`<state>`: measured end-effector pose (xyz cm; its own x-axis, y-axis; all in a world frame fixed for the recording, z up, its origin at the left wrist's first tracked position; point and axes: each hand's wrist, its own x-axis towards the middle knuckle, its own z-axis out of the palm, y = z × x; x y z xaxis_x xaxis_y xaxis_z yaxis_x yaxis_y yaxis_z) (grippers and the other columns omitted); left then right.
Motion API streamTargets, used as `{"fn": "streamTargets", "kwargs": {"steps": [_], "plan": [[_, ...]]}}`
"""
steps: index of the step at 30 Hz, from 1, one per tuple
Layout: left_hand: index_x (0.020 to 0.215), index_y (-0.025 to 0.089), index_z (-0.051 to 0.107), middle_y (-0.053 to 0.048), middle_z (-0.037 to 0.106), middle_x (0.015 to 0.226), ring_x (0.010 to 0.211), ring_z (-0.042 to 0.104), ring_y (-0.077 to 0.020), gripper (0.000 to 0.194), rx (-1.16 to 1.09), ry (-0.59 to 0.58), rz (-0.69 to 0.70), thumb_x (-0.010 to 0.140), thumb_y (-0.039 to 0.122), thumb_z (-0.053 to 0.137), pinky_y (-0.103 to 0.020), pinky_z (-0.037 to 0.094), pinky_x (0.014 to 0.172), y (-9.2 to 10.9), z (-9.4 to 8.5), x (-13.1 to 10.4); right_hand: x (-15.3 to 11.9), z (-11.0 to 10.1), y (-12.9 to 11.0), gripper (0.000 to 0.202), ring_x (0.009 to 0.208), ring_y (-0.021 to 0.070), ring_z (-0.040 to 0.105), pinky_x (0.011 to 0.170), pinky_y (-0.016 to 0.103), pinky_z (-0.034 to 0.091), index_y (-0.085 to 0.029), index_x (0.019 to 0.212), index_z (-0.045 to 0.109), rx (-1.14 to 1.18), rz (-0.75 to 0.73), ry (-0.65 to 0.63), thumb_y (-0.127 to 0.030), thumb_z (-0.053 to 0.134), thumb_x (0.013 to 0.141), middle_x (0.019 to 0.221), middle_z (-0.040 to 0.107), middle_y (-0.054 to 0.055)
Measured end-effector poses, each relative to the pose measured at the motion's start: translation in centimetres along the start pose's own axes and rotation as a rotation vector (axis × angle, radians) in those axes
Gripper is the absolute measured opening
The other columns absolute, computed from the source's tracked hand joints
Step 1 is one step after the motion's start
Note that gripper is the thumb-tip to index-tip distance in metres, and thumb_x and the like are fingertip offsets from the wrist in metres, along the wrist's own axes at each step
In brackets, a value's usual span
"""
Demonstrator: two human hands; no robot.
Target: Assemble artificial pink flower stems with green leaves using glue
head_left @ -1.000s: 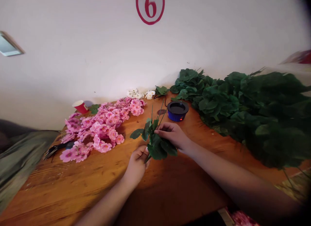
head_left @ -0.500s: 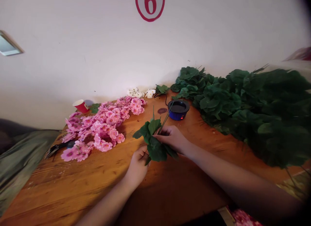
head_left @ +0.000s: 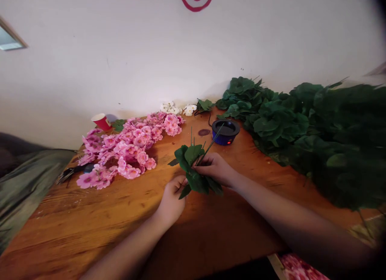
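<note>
A small bunch of green leaves (head_left: 197,182) with thin stems pointing up is held over the wooden table (head_left: 99,219). My right hand (head_left: 215,169) pinches it from the right, fingers closed around its stems. On the lower left side my left hand (head_left: 175,195) is closed at the leaves' edge; its fingertips are partly hidden behind a leaf. Just beyond the right hand sits a round blue and black pot (head_left: 224,131) with a lit red switch.
Pink artificial flowers (head_left: 129,147) lie at the left, a red paper cup (head_left: 101,122) behind them. White flowers (head_left: 189,109) are near the wall. A large heap of green leaves (head_left: 280,119) covers the right side. A person's clothed leg (head_left: 33,187) shows at far left.
The view has tilted down and shifted slightly left. Both hands keep their closed hold by the leaf bunch, which has turned a little.
</note>
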<state>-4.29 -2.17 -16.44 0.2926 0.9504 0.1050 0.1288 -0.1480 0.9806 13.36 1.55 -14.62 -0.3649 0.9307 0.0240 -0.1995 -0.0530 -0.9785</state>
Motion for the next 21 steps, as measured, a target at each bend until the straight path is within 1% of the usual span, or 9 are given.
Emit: {"fn": "streamTargets", "kwargs": {"steps": [3,5,7,9,13,15,17,19,21], "plan": [[0.057,0.018,0.046,0.003,0.041,0.058,0.058,0.036,-0.0108,0.029,-0.010,-0.007,0.057,0.083,0.030,0.052,-0.022,0.033,0.056,0.2,0.1,0.0,0.1,0.1,0.1,0.032,0.065,0.0138,0.062,0.065,0.026,0.049,-0.015,0.075,0.072,0.002,0.017,-0.032,-0.040,0.086,0.062,0.074,0.070,0.002],[0.056,0.018,0.044,0.003,0.041,0.057,0.058,0.037,-0.0107,0.029,-0.007,-0.011,0.074,0.082,0.027,0.053,-0.022,0.034,0.057,0.2,0.1,0.0,0.0,0.2,0.2,0.032,0.063,0.0128,0.060,0.061,0.024,0.047,-0.015,0.075,0.071,-0.037,0.018,-0.025,-0.041,0.085,0.063,0.072,0.069,0.002],[0.057,0.018,0.043,0.003,0.042,0.058,0.059,0.039,-0.0110,0.029,0.009,-0.018,0.081,0.083,0.025,0.053,-0.022,0.035,0.057,0.0,0.1,-0.2,-0.2,0.3,0.2,0.031,0.058,0.0114,0.056,0.055,0.022,0.043,-0.016,0.074,0.070,-0.103,-0.003,0.003,-0.041,0.084,0.066,0.067,0.065,0.000],[0.060,0.018,0.046,0.002,0.045,0.060,0.060,0.042,-0.0116,0.029,0.043,-0.017,0.085,0.087,0.028,0.051,-0.022,0.036,0.058,-0.3,0.1,-0.3,-0.6,0.5,0.0,0.029,0.057,0.0110,0.054,0.053,0.022,0.040,-0.016,0.075,0.069,-0.188,-0.047,0.045,-0.041,0.083,0.068,0.065,0.063,-0.001],[0.067,0.017,0.049,0.001,0.046,0.061,0.060,0.042,-0.0119,0.035,0.163,-0.005,0.102,0.096,0.036,0.043,-0.023,0.035,0.057,-0.6,-0.1,-0.5,-1.4,0.9,-0.1,0.029,0.057,0.0122,0.054,0.052,0.023,0.040,-0.017,0.073,0.068,-0.326,-0.152,0.133,-0.043,0.081,0.071,0.064,0.062,0.000],[0.069,0.017,0.049,0.001,0.048,0.063,0.060,0.044,-0.0120,0.037,0.193,0.028,0.123,0.098,0.037,0.040,-0.023,0.035,0.057,-0.5,-0.1,-0.7,-1.6,1.2,0.1,0.028,0.058,0.0123,0.054,0.052,0.023,0.042,-0.018,0.075,0.068,-0.272,-0.204,0.168,-0.044,0.078,0.074,0.066,0.062,0.000],[0.070,0.017,0.051,0.000,0.050,0.065,0.062,0.046,-0.0124,0.037,0.186,0.065,0.138,0.099,0.038,0.040,-0.024,0.037,0.058,-0.4,-0.1,-0.8,-1.7,1.8,0.4,0.028,0.061,0.0128,0.057,0.056,0.023,0.045,-0.019,0.080,0.068,-0.140,-0.242,0.198,-0.045,0.078,0.075,0.070,0.064,0.000],[0.073,0.017,0.054,-0.001,0.052,0.066,0.063,0.048,-0.0127,0.038,0.167,0.085,0.143,0.099,0.039,0.040,-0.024,0.038,0.058,-0.3,0.0,-1.0,-1.9,2.3,0.7,0.028,0.064,0.0134,0.060,0.059,0.024,0.049,-0.020,0.083,0.068,-0.013,-0.252,0.219,-0.045,0.078,0.074,0.073,0.065,0.001],[0.076,0.016,0.057,-0.002,0.055,0.068,0.063,0.051,-0.0128,0.038,0.152,0.096,0.153,0.100,0.039,0.039,-0.024,0.039,0.058,-0.3,0.1,-1.2,-2.0,2.8,0.8,0.026,0.066,0.0136,0.061,0.062,0.025,0.051,-0.021,0.086,0.068,0.059,-0.253,0.225,-0.042,0.079,0.075,0.076,0.067,0.001]]}}
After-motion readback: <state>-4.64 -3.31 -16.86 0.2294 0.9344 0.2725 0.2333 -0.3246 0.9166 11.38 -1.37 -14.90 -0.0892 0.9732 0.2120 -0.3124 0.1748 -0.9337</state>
